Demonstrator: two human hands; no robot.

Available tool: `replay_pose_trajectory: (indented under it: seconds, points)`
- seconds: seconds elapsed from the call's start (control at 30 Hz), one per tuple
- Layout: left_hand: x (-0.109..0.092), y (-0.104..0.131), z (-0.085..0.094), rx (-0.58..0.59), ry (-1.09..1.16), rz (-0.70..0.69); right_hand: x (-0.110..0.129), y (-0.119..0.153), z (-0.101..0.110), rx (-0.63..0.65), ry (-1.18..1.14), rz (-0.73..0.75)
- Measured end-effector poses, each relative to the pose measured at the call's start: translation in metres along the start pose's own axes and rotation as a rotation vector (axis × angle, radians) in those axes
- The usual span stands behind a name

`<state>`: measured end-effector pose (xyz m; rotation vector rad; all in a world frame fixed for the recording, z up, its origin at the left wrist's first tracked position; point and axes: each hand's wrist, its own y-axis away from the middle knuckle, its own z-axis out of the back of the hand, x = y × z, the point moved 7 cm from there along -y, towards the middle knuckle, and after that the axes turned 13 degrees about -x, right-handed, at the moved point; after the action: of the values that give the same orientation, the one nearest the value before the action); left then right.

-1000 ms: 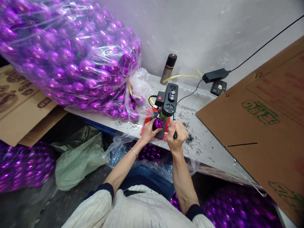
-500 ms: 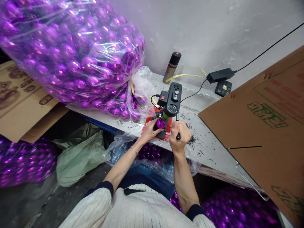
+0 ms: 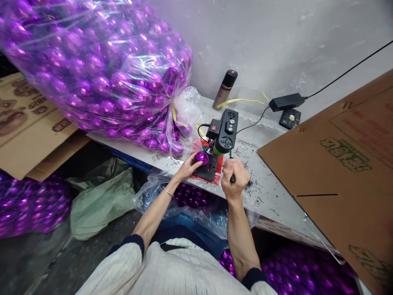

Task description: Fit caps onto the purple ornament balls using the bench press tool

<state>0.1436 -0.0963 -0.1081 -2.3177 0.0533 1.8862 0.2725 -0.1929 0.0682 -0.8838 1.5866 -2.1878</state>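
My left hand [image 3: 188, 167] holds a shiny purple faceted ball [image 3: 202, 158] between thumb and fingers, over the left side of a black machine base. Red sheeting [image 3: 218, 164] shows around that base. My right hand [image 3: 235, 177] is wrapped round the black-gripped lever [image 3: 232, 178] of a small bench drill press [image 3: 226, 131], to the right of its black body. The ball sits to the left of the machine's head, whose lower end and tip are partly hidden.
A big clear bag of purple balls [image 3: 123, 82] leans on the bench's left. Behind the machine stand a spray can [image 3: 225, 90] and a power adapter [image 3: 286, 102]. Dark shavings [image 3: 245, 180] litter the bench top. A cardboard box [image 3: 346, 164] blocks the right; an opened bag of balls [image 3: 190, 196] hangs below the front edge.
My left hand has drawn the ball left, out from under the machine's head, baring more of the black base. My right hand keeps its hold on the lever. The view has shifted slightly.
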Motion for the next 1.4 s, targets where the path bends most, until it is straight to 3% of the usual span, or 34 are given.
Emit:
replay_pose_trajectory:
  seconds: [0.23, 0.37, 0.53, 0.87, 1.1, 1.4]
  points:
    - [-0.005, 0.039, 0.028, -0.167, 0.455, 0.258, -0.004, 0.002, 0.0, -0.015, 0.007, -0.051]
    - [-0.013, 0.058, 0.031, -0.141, 0.565, 0.355, -0.005, 0.003, 0.0, -0.032, -0.008, -0.052]
    - [-0.021, 0.065, 0.027, -0.107, 0.68, 0.424, -0.006, 0.004, 0.0, -0.027, 0.0, -0.057]
    - [-0.023, 0.061, 0.018, -0.121, 0.675, 0.378, -0.005, 0.005, 0.0, -0.026, -0.002, -0.051]
    - [-0.021, 0.063, 0.012, -0.066, 0.676, 0.413, -0.004, 0.005, 0.0, -0.028, 0.003, -0.06]
    - [-0.019, 0.064, 0.008, -0.106, 0.641, 0.449, -0.005, 0.007, -0.001, -0.02, 0.019, -0.058]
